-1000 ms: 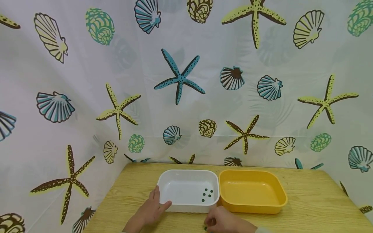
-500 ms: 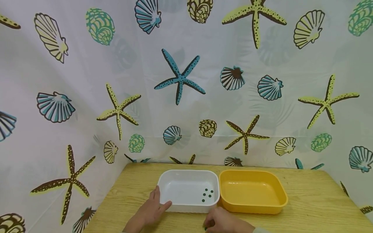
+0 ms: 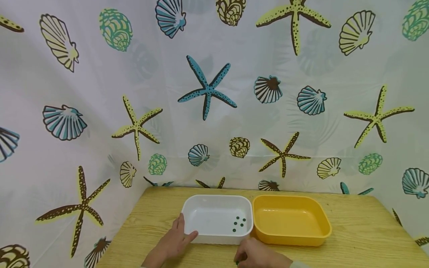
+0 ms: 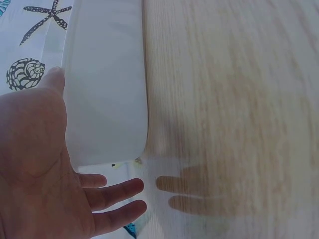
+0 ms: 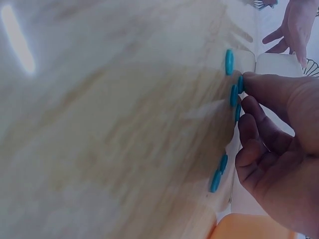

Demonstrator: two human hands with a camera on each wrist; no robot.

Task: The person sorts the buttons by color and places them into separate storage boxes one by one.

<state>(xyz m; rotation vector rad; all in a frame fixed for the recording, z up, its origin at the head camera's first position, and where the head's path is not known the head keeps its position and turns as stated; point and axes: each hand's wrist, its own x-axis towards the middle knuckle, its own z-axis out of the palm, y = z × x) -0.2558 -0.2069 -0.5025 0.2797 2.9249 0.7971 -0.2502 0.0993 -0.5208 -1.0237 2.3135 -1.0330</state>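
My left hand (image 3: 171, 241) rests against the near left corner of a white plastic bin (image 3: 214, 240), fingers spread along it; the left wrist view shows the palm beside the bin wall. In front of the bin, my right hand (image 3: 257, 254) is low on the table with curled fingers. In the right wrist view, its thumb and index finger pinch at the rim of a small teal disc (image 5: 240, 84). Another disc (image 5: 234, 95) lies beside it, a larger disc (image 5: 229, 62) just beyond, and a disc (image 5: 216, 181) farther along. Several dark green discs (image 3: 235, 223) lie inside the white bin.
A yellow bin (image 3: 291, 240) stands right of the white one, their sides meeting. Both are on a wood-grain table (image 3: 355, 230). A white curtain (image 3: 234, 123) printed with shells and starfish rises behind and at both sides.
The right hand has drawn its fingers slightly closer in at the table disc. The left hand and both bins stay in place.
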